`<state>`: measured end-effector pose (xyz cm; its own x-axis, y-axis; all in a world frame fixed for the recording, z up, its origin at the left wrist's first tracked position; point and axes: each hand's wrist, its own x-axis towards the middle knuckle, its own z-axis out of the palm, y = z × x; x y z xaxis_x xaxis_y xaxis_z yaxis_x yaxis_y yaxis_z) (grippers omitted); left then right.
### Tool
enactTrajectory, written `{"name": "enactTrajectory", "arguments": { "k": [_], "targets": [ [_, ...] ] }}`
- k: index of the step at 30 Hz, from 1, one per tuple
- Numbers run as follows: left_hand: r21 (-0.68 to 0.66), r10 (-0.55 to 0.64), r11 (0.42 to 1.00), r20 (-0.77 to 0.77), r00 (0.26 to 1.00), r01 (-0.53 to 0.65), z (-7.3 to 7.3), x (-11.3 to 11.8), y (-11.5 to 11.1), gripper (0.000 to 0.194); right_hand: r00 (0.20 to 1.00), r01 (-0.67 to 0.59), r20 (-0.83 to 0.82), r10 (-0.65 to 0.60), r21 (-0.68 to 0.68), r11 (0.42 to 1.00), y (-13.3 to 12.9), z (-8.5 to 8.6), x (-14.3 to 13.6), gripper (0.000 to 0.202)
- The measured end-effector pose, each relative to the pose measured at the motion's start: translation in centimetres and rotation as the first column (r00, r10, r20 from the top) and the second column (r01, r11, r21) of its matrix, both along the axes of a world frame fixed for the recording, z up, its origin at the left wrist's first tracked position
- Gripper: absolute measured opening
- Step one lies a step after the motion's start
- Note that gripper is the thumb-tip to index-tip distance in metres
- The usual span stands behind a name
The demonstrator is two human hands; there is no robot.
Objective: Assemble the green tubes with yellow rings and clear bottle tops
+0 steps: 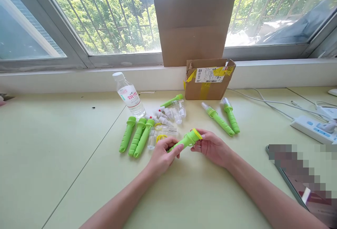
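Observation:
My left hand (164, 155) is wrapped round a green plastic handle (187, 139), which tilts up to the right over the table. A yellow ring (197, 134) sits at the handle's wide threaded end. The fingers of my right hand (212, 148) are closed on that ring, thumb on top. Left of my hands lie three more green handles (137, 137) side by side. Clear plastic tubes (152, 138), white-and-clear nozzle pieces (165, 121) and loose yellow rings (161, 138) lie just behind my left hand. Farther back is another green handle (172, 100).
Two green handles with clear tops (218, 120) lie at the right. Behind stand a water bottle (129, 95) and a cardboard box (207, 81) by the window. A white power strip (313, 129) with cables and a phone-like device (285, 180) are at far right.

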<state>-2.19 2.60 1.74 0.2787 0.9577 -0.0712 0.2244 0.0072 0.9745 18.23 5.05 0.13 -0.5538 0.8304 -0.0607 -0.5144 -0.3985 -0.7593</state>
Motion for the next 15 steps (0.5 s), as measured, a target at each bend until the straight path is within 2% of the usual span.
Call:
{"name": "enactTrajectory", "arguments": {
  "k": [10, 15],
  "targets": [
    [-0.048, -0.113, 0.992, 0.004, 0.994, 0.113, -0.21, -0.48, 0.28, 0.040, 0.996, -0.043, -0.086, 0.038, -0.053, 0.998, 0.04, -0.21, 0.12, 0.031],
    [-0.005, -0.092, 0.996, -0.033, 0.995, 0.092, -0.24, -0.16, 0.13, 0.036, 0.999, -0.008, -0.045, 0.007, -0.029, 1.000, 0.17, -0.18, 0.03, 0.029]
  ]
}}
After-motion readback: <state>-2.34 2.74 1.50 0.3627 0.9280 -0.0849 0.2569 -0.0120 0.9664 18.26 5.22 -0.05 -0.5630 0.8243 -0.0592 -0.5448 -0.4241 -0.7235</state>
